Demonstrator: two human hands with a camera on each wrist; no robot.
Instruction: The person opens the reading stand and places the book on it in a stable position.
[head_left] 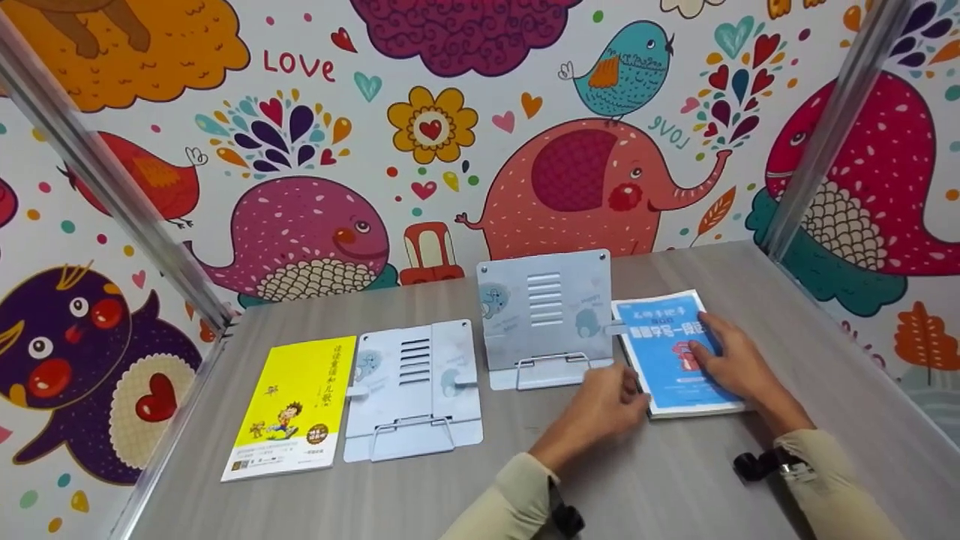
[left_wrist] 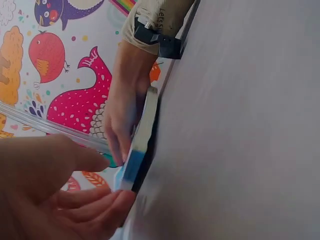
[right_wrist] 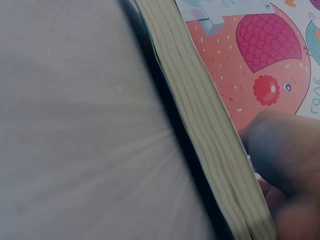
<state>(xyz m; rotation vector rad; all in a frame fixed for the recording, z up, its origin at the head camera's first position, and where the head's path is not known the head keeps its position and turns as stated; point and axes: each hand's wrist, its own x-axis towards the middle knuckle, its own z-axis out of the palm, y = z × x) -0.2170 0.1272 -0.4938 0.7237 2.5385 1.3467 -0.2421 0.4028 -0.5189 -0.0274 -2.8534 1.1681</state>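
A thick blue-covered book (head_left: pixel 664 382) lies on the table at the right. My right hand (head_left: pixel 739 360) rests on its right part, thumb and a finger on the cover; the other fingers are mostly hidden. At the book's near left corner is my left hand (head_left: pixel 596 409). In the left wrist view, fingertips of this left hand (left_wrist: pixel 70 195) touch the end of the book (left_wrist: pixel 142 132), while the thumb stays apart from them. The right wrist view shows the page edges of the book (right_wrist: pixel 200 115). Behind the left hand stands a pale metal book stand (head_left: pixel 510 322), tilted up.
A second metal book stand (head_left: pixel 416 409) lies nearly flat left of centre. Beside it is a yellow book (head_left: pixel 300 397). Patterned wall panels (head_left: pixel 435 195) enclose the grey table (head_left: pixel 465 499) at the back and sides, with metal posts (head_left: pixel 840 127) at the corners.
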